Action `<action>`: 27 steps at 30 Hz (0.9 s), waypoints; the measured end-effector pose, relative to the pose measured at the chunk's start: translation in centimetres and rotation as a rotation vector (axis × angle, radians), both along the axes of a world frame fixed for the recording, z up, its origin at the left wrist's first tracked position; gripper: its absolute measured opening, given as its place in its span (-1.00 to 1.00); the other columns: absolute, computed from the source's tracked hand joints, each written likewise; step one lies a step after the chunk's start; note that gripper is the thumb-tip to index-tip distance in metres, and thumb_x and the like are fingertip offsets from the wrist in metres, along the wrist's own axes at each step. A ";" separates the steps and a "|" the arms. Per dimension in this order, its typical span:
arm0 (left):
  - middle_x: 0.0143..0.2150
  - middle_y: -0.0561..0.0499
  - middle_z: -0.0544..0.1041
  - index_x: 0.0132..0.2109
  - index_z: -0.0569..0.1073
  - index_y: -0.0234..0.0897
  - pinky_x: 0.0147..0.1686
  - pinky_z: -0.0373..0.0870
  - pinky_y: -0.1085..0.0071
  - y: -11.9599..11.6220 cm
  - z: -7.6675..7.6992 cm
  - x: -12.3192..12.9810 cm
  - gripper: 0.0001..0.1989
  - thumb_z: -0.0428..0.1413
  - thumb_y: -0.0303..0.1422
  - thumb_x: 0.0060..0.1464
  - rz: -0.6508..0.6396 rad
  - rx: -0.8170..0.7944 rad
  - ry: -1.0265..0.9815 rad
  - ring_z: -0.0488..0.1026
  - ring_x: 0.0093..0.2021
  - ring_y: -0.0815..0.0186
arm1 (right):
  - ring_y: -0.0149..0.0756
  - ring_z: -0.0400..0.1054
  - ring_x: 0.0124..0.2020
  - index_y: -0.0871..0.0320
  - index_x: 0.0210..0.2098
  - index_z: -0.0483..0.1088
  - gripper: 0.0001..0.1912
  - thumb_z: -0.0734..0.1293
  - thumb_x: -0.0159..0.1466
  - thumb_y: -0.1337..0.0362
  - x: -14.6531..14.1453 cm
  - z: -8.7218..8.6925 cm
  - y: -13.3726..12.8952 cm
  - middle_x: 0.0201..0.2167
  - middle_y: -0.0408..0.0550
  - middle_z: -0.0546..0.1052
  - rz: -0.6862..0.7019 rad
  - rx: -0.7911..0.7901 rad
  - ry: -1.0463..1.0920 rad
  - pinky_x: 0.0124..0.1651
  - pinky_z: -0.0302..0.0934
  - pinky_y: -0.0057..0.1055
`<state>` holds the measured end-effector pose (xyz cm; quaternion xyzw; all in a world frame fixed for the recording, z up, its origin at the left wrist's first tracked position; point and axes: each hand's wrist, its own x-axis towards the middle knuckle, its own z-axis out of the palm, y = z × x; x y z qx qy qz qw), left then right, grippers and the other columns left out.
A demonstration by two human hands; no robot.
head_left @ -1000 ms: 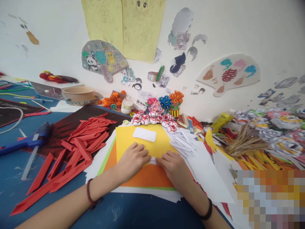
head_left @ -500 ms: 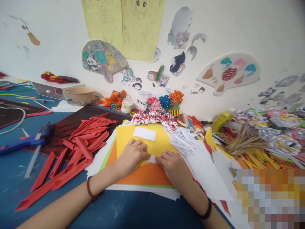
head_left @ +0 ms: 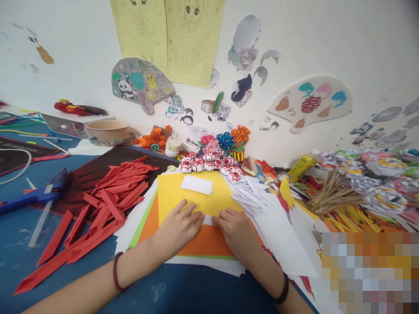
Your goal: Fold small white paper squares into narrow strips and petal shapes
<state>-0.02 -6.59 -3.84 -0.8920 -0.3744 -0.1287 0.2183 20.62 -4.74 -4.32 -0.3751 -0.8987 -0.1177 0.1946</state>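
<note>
A small white paper strip (head_left: 207,220) lies over the yellow sheet (head_left: 166,192) and the orange sheet (head_left: 209,242). My left hand (head_left: 183,224) pinches its left end, with the other fingers raised a little. My right hand (head_left: 233,227) presses the right end with its fingers together. Most of the strip is hidden under the fingertips. Just beyond the hands, a folded white paper (head_left: 197,185) rests on the yellow sheet.
Folded red strips (head_left: 113,205) and a blue glue gun (head_left: 49,192) lie left. White paper pieces (head_left: 250,196) are at right. Behind stand red-and-white folded flowers (head_left: 209,164), a bottle (head_left: 173,145) and a bowl (head_left: 108,131). Brown sticks (head_left: 332,192) lie far right.
The left hand's fingers have lifted and spread slightly, while the fingertips stay at the strip. The right hand has barely moved. The whole view has shifted slightly.
</note>
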 end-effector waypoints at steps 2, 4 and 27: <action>-0.33 -0.05 0.55 -0.19 0.47 -0.29 -0.05 0.12 0.15 0.1 0.1 0.0 -0.89 0.05 -0.49 0.20 0.020 -0.028 -0.023 0.36 -0.14 0.15 | -0.31 0.18 -0.45 0.16 -0.44 0.41 -0.77 0.24 0.34 0.43 0.0 0.0 0.0 -0.53 -0.13 0.40 -0.002 -0.005 -0.010 -0.41 -0.12 -0.33; -0.35 -0.03 0.56 -0.21 0.47 -0.26 -0.08 0.10 0.16 0.2 0.2 0.0 -0.91 0.07 -0.48 0.19 0.038 -0.064 -0.060 0.36 -0.14 0.14 | -0.31 0.19 -0.44 0.17 -0.44 0.41 -0.79 0.25 0.33 0.43 0.0 0.1 -0.1 -0.52 -0.13 0.40 -0.003 -0.011 -0.025 -0.41 -0.12 -0.33; -0.42 0.01 0.44 -0.29 0.46 -0.26 -0.24 0.09 0.32 2.9 1.4 -1.4 -0.78 -0.04 -0.40 0.29 -0.137 -0.173 -0.138 0.25 -0.31 0.28 | -0.30 0.31 -0.31 0.14 -0.29 0.45 -0.82 0.22 0.33 0.44 0.1 0.4 0.2 -0.40 -0.08 0.47 -0.014 -0.072 0.052 -0.33 0.05 -0.37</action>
